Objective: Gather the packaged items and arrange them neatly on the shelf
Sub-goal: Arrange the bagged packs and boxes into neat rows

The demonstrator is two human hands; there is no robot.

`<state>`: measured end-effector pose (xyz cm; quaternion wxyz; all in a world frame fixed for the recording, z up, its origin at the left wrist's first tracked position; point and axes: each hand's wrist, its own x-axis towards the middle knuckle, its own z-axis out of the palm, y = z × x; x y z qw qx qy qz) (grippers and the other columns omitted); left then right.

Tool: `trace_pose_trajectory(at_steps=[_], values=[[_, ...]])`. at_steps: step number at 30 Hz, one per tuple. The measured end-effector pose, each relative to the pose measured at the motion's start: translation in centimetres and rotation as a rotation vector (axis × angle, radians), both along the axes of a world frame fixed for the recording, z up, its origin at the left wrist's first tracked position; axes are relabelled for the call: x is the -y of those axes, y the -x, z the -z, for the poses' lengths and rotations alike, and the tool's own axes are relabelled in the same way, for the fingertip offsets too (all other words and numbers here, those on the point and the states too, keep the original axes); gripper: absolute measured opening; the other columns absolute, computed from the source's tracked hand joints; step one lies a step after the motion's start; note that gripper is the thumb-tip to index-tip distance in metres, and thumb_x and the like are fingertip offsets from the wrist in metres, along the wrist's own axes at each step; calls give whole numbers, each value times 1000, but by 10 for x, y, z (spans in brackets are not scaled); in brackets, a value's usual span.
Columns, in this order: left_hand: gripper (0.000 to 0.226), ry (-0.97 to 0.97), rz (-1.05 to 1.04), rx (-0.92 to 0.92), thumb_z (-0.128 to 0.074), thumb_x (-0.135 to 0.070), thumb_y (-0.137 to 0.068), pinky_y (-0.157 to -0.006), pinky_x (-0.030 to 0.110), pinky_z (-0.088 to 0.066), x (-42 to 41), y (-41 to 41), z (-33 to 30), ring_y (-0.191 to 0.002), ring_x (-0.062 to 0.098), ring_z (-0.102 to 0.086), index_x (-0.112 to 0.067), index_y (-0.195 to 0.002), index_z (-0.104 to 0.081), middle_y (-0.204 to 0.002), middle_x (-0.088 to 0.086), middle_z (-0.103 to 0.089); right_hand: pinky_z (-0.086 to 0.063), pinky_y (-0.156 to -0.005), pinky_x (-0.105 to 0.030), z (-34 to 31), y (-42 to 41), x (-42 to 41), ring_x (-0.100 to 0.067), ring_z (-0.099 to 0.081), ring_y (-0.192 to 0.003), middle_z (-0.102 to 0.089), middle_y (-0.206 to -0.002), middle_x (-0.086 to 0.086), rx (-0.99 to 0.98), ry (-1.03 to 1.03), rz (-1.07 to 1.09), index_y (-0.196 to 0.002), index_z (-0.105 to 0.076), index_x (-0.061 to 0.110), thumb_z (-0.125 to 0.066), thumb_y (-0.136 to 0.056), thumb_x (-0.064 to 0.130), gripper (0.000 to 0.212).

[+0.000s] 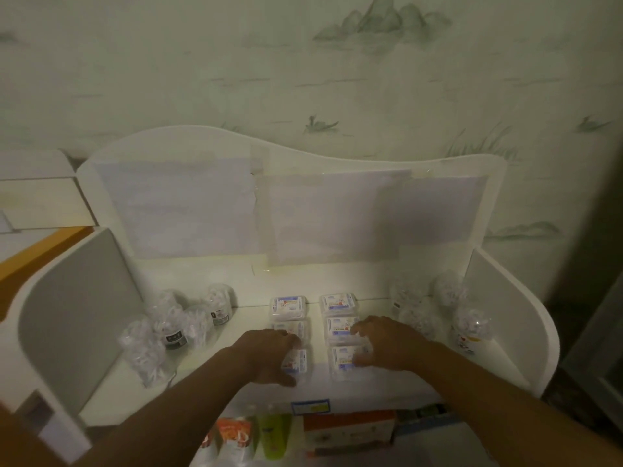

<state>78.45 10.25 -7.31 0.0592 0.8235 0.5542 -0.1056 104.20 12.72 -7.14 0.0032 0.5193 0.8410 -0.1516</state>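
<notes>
Several flat clear boxes with blue-and-white labels lie in two columns on the white shelf [256, 288]. The far left box [287, 307] and the far right box [338, 302] lie untouched. My left hand [269, 357] grips the near left box [296, 362], thumb at its near edge, and partly hides the middle left box [296, 326]. My right hand [387, 345] holds the near right box [345, 360], its fingers reaching to the middle right box [340, 326].
Clear round tubs cluster at the left [168, 326] and at the right [448, 308] of the shelf. Curved white side panels [67, 315] bound it. A lower shelf holds an orange pack [234, 436], a green bottle [273, 436] and an orange-white box [349, 433].
</notes>
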Motion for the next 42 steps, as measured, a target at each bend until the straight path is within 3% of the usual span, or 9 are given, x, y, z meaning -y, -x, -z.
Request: trace_pose_trajectory(at_steps=[8, 16, 21, 26, 30, 34, 38, 40, 42], values=[[49, -110, -82, 17, -50, -51, -91, -100, 38, -45, 2, 30, -30, -121, 16, -52, -32, -136, -43, -135, -6, -53, -44, -99, -30, -26, 26, -6, -14, -53, -119, -55, -136, 5, -82, -85, -48, -133, -54, 27, -59, -90, 47, 47], [45, -280, -303, 58, -48, -51, -91, -100, 35, -43, 12, 133, -41, -120, 17, -50, -31, -131, -49, -137, -5, -52, -44, -102, -33, -22, 114, -9, -17, -52, -122, -54, -138, 6, -169, -32, -127, -135, -51, 29, -60, -90, 47, 50], [52, -450, -578, 302, -50, -48, -93, -107, 38, -37, 9, 194, -20, -132, 22, -41, -24, -138, -43, -146, 0, -43, -44, -102, -32, -16, 176, -20, -15, -53, -121, -50, -140, 6, -255, 22, -89, -137, -48, 30, -61, -89, 49, 54], [54, -413, -698, 643, -52, -43, -94, -103, 36, -38, 2, 229, 6, -125, 25, -47, -14, -139, -41, -142, 8, -45, -37, -109, -34, -10, 239, -38, -18, -42, -133, -41, -150, 1, -353, -11, -54, -143, -42, 26, -60, -87, 55, 65], [47, -554, -619, 533, -47, -51, -93, -98, 36, -44, -2, 243, 13, -113, 20, -56, -20, -128, -51, -129, 3, -56, -29, -116, -42, -4, 283, -43, -22, -25, -144, -26, -158, 3, -341, -14, -89, -147, -32, 30, -60, -84, 63, 77], [64, -477, -504, 561, -35, -60, -85, -104, 34, -38, 1, 244, 16, -119, 20, -52, -20, -131, -50, -132, 1, -54, -24, -117, -47, 2, 305, -47, -22, -15, -148, -20, -160, 4, -284, -53, -78, -147, -30, 33, -56, -82, 69, 79], [46, -392, -527, 859, -49, -47, -92, -106, 33, -40, -1, 242, 17, -113, 9, -50, -21, -129, -50, -123, -10, -51, -23, -118, -43, 10, 309, -54, -21, -16, -147, -23, -158, 4, -366, -78, 19, -143, -39, 33, -54, -82, 71, 74], [29, -359, -610, 1030, -51, -29, -95, -105, 36, -44, -2, 239, 14, -103, 8, -52, -19, -123, -52, -114, -7, -53, -27, -117, -40, 16, 310, -58, -21, -23, -145, -27, -156, 4, -432, -46, 82, -141, -42, 31, -57, -81, 69, 73], [22, -394, -707, 1092, -50, -24, -98, -99, 36, -47, -6, 240, 11, -97, 11, -54, -17, -118, -55, -108, -3, -57, -29, -115, -37, 20, 311, -60, -22, -28, -142, -27, -154, 3, -479, -5, 120, -140, -42, 28, -59, -80, 68, 74]])
